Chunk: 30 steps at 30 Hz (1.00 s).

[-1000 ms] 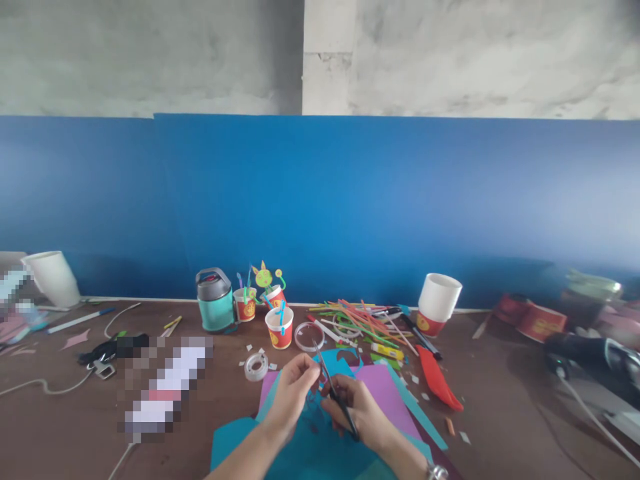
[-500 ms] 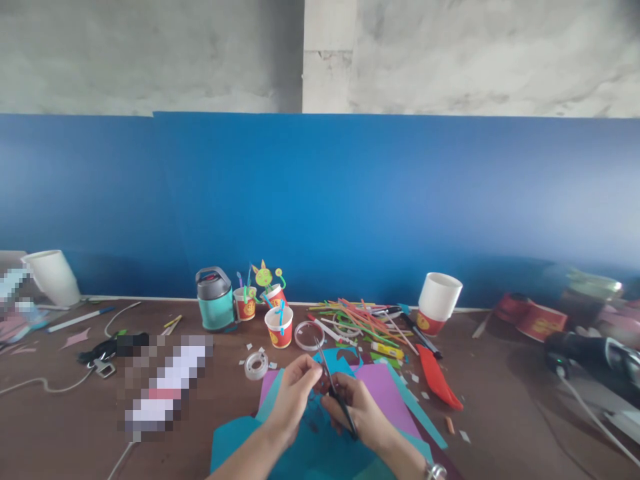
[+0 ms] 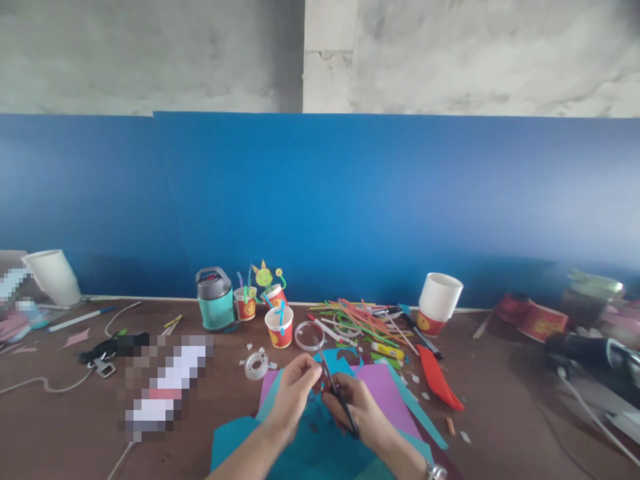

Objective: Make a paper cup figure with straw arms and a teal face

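My right hand point(image 3: 366, 408) is closed around a pair of scissors point(image 3: 344, 408) with dark handles. Their slim blades point away from me, past the fingertips of my left hand point(image 3: 295, 390). That hand is pinched, thumb against fingers; whatever sits between them is too small or hidden to make out. Both hands hover over blue paper point(image 3: 300, 460) and purple paper point(image 3: 387, 390). Just beyond the blades lies a wide ring of tape point(image 3: 298, 337). A smaller tape roll point(image 3: 249, 371) rests left of my left hand.
Paper cups, one with blue straw pieces point(image 3: 273, 333), stand ahead beside a teal flask point(image 3: 219, 311). Colourful straws point(image 3: 350, 317) lie in a heap, with a yellow glue stick point(image 3: 387, 351) in front. To the right are stacked white cups point(image 3: 440, 297) and a red plastic piece point(image 3: 436, 377).
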Each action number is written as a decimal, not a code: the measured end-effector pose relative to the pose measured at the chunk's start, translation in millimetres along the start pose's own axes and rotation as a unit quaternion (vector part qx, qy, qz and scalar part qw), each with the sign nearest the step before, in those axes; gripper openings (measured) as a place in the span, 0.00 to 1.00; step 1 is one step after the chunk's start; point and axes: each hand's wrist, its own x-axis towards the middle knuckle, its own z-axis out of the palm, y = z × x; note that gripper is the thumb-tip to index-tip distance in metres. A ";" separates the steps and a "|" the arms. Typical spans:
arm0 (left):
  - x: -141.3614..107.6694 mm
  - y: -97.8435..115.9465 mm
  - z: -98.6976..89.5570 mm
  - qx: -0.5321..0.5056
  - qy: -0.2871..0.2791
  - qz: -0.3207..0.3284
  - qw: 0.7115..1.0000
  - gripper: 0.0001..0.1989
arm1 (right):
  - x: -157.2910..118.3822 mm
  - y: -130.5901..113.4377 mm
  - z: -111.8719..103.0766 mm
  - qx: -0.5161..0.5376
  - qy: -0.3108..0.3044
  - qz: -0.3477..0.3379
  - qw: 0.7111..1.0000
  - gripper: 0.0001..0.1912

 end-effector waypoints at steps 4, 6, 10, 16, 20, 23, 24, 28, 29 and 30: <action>0.9 0.2 -0.7 -0.006 0.002 -0.002 1.000 0.12 | -0.8 -4.1 -0.4 0.003 0.003 0.005 1.000 0.23; 1.7 -0.8 -1.3 -0.009 0.006 -0.002 1.000 0.12 | -1.1 -5.9 -0.9 0.004 0.000 0.005 1.000 0.23; 4.6 -4.4 -3.5 -0.008 0.012 0.009 1.000 0.13 | -0.7 -6.3 -2.0 0.005 -0.006 0.006 1.000 0.22; 6.9 -5.2 -5.6 -0.014 0.025 0.020 0.999 0.13 | -0.4 -4.8 -3.1 -0.008 -0.010 0.011 1.000 0.19; 5.6 -1.9 -4.7 -0.011 0.033 0.029 0.999 0.14 | -2.0 -6.4 -3.5 -0.014 -0.014 0.008 1.000 0.19; 4.8 1.2 -4.1 -0.004 0.045 0.035 0.998 0.14 | -2.2 -6.6 -4.5 -0.019 -0.021 0.011 1.000 0.18; 4.8 2.1 -3.9 -0.003 0.048 0.037 0.998 0.14 | -2.1 -6.4 -4.9 -0.018 -0.024 0.012 0.999 0.18; 5.6 3.0 -3.7 -0.010 0.052 0.041 0.998 0.14 | -1.5 -5.0 -5.5 -0.019 -0.032 0.010 0.999 0.17; 5.9 2.6 -3.8 -0.013 0.052 0.043 0.998 0.14 | -1.4 -4.8 -5.4 -0.021 -0.032 0.011 0.999 0.18; 6.2 2.0 -4.0 -0.016 0.052 0.046 0.997 0.14 | -1.4 -4.5 -5.3 -0.024 -0.031 0.012 0.999 0.18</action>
